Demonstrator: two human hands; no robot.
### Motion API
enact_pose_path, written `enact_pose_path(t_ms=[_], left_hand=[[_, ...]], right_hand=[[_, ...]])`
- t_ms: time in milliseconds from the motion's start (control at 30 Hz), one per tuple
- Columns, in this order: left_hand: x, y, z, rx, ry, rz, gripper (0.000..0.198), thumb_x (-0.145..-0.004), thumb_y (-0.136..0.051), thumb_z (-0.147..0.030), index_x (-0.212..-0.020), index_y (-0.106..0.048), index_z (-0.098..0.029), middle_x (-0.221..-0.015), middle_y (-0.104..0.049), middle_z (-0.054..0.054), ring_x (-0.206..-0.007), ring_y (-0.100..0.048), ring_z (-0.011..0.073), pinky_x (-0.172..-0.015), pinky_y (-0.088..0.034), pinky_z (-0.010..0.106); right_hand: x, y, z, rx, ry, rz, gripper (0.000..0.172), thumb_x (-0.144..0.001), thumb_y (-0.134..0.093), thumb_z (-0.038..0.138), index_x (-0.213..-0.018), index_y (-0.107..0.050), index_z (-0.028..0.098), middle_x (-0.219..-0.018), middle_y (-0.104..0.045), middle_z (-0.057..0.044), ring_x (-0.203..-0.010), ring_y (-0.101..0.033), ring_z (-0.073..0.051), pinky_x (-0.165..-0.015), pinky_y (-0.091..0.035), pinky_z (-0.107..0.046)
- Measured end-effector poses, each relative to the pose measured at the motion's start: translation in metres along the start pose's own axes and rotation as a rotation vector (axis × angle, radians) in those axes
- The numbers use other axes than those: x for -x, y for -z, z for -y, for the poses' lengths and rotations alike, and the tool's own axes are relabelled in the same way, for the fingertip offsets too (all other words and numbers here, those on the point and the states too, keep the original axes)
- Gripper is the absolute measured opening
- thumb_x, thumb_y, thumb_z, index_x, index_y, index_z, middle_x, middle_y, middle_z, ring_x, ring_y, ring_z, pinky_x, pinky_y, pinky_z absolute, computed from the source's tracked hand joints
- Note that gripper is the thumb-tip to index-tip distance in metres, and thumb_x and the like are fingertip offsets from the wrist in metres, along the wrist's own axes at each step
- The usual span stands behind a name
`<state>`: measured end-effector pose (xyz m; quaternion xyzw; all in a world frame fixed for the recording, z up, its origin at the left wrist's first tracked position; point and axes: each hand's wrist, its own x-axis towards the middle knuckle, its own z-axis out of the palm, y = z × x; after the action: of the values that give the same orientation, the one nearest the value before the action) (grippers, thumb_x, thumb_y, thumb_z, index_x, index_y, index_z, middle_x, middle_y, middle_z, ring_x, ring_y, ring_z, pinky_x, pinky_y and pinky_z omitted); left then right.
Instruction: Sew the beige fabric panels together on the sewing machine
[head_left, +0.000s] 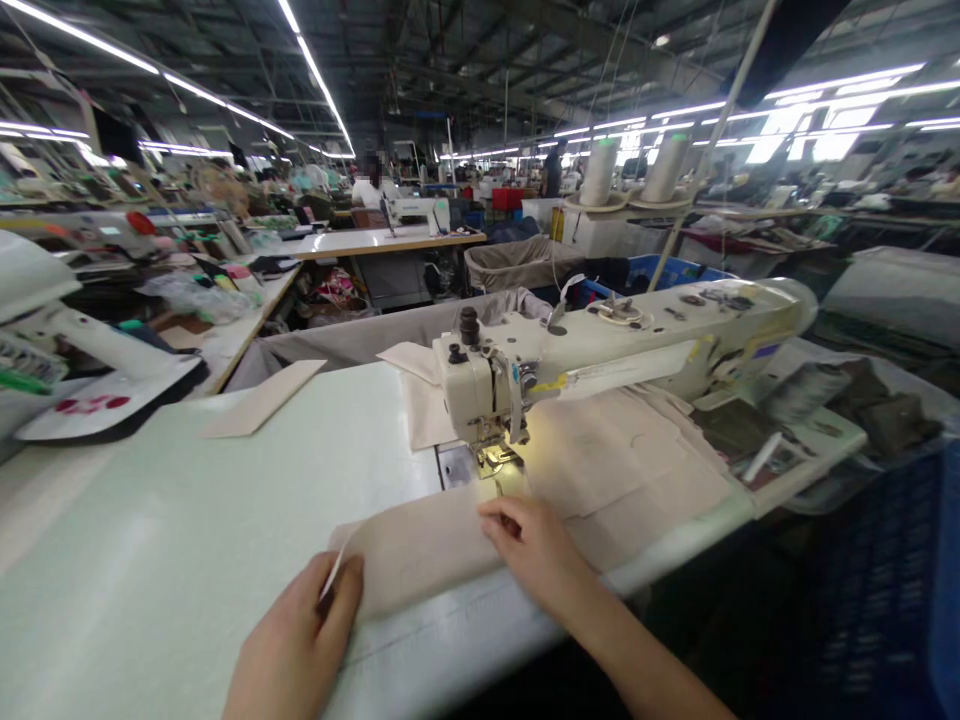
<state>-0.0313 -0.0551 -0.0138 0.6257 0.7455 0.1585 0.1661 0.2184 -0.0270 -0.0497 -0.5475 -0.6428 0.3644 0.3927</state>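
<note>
Beige cloth, one long strip (420, 545), lay flat on the table (187, 530) just in front of the sewing machine (480, 385), its right part by the single lit presser foot (499, 460). Two bare hands were on it. One, the left hand (300, 625), was in front and to the left of the machine, thumb and fingers clamped on the strip's left end, whose pale edge curled up between them. The other, the right hand (536, 550), was close in front of the machine's needle area, its thumb and forefinger near each other at the cloth; whether they pinched it or only pressed it, I cannot tell.

One loose folded piece (266, 400) lay left of the machine, apart from it, while another beige piece (424, 400) sat just behind the machine's head. Several more overlapping panels (637, 450), too merged to count, spread beneath the machine's arm. Two thread cones (600, 172) stood behind the machine, above its arm. Two cloth-lined bins (521, 262) were behind the machine too, and one second sewing machine (420, 213) stood farther back on its own table.
</note>
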Motion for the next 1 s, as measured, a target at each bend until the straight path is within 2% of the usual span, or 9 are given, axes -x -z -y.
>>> enact_pose_path(t_ms=[267, 433, 1000], left_hand=[[-0.001, 0.006, -0.008, -0.067, 0.078, 0.066, 0.046, -0.082, -0.031, -0.063, -0.086, -0.060, -0.027, -0.081, -0.074, 0.006, -0.076, -0.071, 0.0275, -0.068, -0.049, 0.034], [-0.004, 0.005, -0.009, -0.105, 0.074, 0.070, 0.045, -0.082, -0.030, -0.063, -0.081, -0.056, -0.027, -0.074, -0.072, 0.006, -0.071, -0.069, 0.0274, -0.065, -0.048, 0.034], [-0.005, 0.005, -0.013, -0.153, 0.083, 0.123, 0.044, -0.085, -0.028, -0.061, -0.085, -0.056, -0.027, -0.080, -0.073, 0.007, -0.078, -0.070, 0.0290, -0.070, -0.047, 0.035]], right_hand=[[0.002, -0.001, 0.002, 0.093, 0.015, -0.029, 0.017, -0.084, -0.067, 0.004, -0.091, -0.077, 0.017, -0.080, -0.068, -0.002, -0.074, -0.064, -0.015, -0.071, -0.046, -0.024], [0.003, 0.000, 0.005, 0.100, 0.000, -0.034, 0.016, -0.084, -0.068, 0.004, -0.088, -0.078, 0.017, -0.079, -0.066, -0.002, -0.075, -0.064, -0.015, -0.071, -0.045, -0.022], [0.004, 0.002, 0.008, 0.139, 0.002, -0.036, 0.020, -0.082, -0.067, 0.002, -0.077, -0.077, 0.018, -0.074, -0.065, 0.000, -0.071, -0.062, -0.013, -0.066, -0.041, -0.020]])
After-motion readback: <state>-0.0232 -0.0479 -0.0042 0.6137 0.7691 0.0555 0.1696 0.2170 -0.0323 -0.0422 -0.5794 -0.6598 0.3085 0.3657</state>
